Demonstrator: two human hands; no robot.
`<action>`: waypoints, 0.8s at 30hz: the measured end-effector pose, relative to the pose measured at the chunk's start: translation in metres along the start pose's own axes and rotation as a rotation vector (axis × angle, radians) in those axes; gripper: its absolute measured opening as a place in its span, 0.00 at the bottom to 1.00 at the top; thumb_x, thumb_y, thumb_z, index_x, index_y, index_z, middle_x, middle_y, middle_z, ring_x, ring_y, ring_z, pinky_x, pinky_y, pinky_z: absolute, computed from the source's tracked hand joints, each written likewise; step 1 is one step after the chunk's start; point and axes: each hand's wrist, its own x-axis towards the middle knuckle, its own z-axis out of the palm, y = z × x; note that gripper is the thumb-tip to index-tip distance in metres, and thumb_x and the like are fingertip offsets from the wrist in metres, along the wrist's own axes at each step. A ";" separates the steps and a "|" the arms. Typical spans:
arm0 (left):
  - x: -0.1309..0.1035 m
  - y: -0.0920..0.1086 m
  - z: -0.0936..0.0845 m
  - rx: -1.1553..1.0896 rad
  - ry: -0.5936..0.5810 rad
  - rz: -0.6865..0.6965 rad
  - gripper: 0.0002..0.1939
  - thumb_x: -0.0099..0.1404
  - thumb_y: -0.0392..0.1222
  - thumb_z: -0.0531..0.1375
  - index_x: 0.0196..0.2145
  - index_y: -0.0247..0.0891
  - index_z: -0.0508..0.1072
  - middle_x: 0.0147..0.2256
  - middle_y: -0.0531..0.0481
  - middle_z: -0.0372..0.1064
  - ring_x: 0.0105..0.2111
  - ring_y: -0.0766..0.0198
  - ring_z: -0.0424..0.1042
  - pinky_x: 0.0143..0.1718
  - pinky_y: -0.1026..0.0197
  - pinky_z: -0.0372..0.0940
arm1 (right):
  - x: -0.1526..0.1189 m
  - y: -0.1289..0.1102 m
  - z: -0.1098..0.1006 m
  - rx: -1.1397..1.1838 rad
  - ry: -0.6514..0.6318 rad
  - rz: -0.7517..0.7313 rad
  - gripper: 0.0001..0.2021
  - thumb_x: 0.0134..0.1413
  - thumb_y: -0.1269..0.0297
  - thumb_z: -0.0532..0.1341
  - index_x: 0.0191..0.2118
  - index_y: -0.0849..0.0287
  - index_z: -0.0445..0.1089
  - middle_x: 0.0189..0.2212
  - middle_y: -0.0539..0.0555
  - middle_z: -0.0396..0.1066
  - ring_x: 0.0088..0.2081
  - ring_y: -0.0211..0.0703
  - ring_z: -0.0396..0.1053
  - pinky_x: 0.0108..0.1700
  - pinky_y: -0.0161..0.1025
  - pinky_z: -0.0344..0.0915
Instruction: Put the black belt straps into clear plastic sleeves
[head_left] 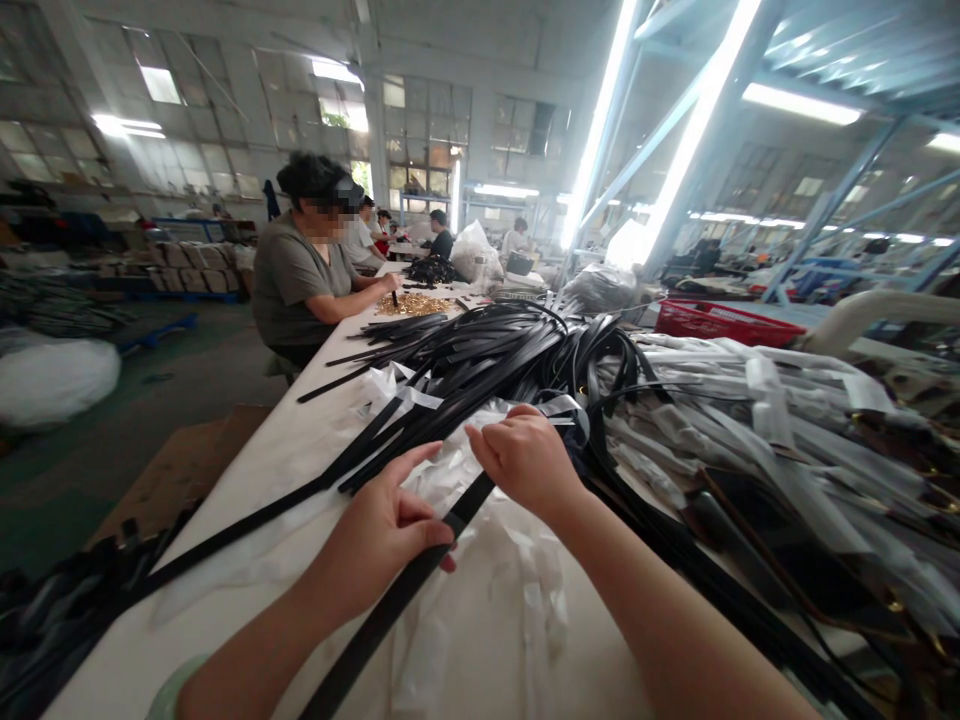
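Note:
A long, flat black strap (pixel 386 618) slants up from the bottom edge between my hands. My left hand (pixel 379 525) pinches it between thumb and fingers, with the index finger stretched forward. Higher up, my right hand (pixel 529 458) is closed over the strap's far part, so the end there is hidden. Beneath both hands lie crumpled white translucent wrappers (pixel 517 560). Just beyond them spreads a large heap of loose black straps (pixel 487 345), some hanging over the table's left edge.
White-wrapped strips (pixel 757 410) are piled on the right, with a dark phone-like slab (pixel 802 540) on them. Behind stands a red basket (pixel 724 322). A co-worker (pixel 304 265) sits at the left side of the table (pixel 251 490), by a pile of gold-coloured pieces (pixel 412 303).

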 end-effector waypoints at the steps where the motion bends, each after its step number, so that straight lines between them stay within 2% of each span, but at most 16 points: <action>1: 0.000 0.001 0.000 0.014 0.009 0.000 0.43 0.54 0.35 0.65 0.63 0.37 0.50 0.22 0.53 0.74 0.23 0.58 0.75 0.24 0.64 0.64 | 0.000 0.000 0.000 -0.010 0.011 0.006 0.24 0.65 0.63 0.50 0.17 0.60 0.64 0.13 0.51 0.65 0.17 0.35 0.58 0.34 0.39 0.52; 6: 0.001 -0.002 0.000 -0.009 -0.026 0.031 0.43 0.52 0.36 0.66 0.62 0.36 0.51 0.23 0.54 0.74 0.24 0.57 0.75 0.27 0.60 0.68 | -0.004 -0.021 0.007 0.168 -0.068 -0.249 0.20 0.62 0.68 0.52 0.18 0.59 0.64 0.14 0.48 0.66 0.18 0.34 0.59 0.35 0.38 0.53; 11: 0.001 -0.003 0.000 -0.001 -0.001 0.038 0.44 0.52 0.35 0.66 0.63 0.36 0.50 0.23 0.55 0.73 0.25 0.56 0.76 0.28 0.60 0.68 | -0.004 -0.019 0.010 0.157 -0.123 -0.089 0.23 0.65 0.64 0.51 0.18 0.60 0.65 0.14 0.49 0.66 0.17 0.33 0.59 0.35 0.37 0.54; 16: 0.000 0.000 -0.002 0.062 -0.009 0.056 0.42 0.52 0.33 0.65 0.62 0.35 0.52 0.23 0.54 0.73 0.24 0.57 0.75 0.28 0.59 0.70 | -0.007 -0.030 0.012 0.252 -0.242 -0.167 0.21 0.63 0.63 0.53 0.19 0.60 0.65 0.16 0.49 0.67 0.20 0.35 0.61 0.31 0.37 0.52; 19: 0.000 0.003 -0.004 -0.036 -0.051 0.064 0.46 0.50 0.32 0.66 0.63 0.34 0.49 0.23 0.55 0.72 0.24 0.58 0.75 0.29 0.57 0.70 | -0.005 -0.026 0.004 0.302 -0.309 -0.019 0.17 0.65 0.62 0.50 0.26 0.60 0.67 0.20 0.49 0.68 0.21 0.35 0.62 0.26 0.35 0.48; 21: 0.001 0.005 -0.005 -0.047 -0.052 0.062 0.48 0.50 0.32 0.66 0.64 0.35 0.47 0.23 0.55 0.73 0.24 0.58 0.75 0.27 0.59 0.69 | -0.003 -0.015 -0.001 0.290 -0.253 0.099 0.18 0.66 0.60 0.48 0.27 0.60 0.66 0.20 0.49 0.66 0.21 0.35 0.61 0.26 0.35 0.46; 24: 0.003 0.007 -0.005 0.015 -0.025 0.086 0.47 0.51 0.33 0.66 0.64 0.35 0.47 0.22 0.55 0.73 0.23 0.58 0.75 0.26 0.62 0.66 | -0.001 0.002 -0.001 0.338 -0.146 0.190 0.20 0.64 0.57 0.52 0.22 0.60 0.61 0.17 0.47 0.59 0.21 0.33 0.56 0.26 0.34 0.46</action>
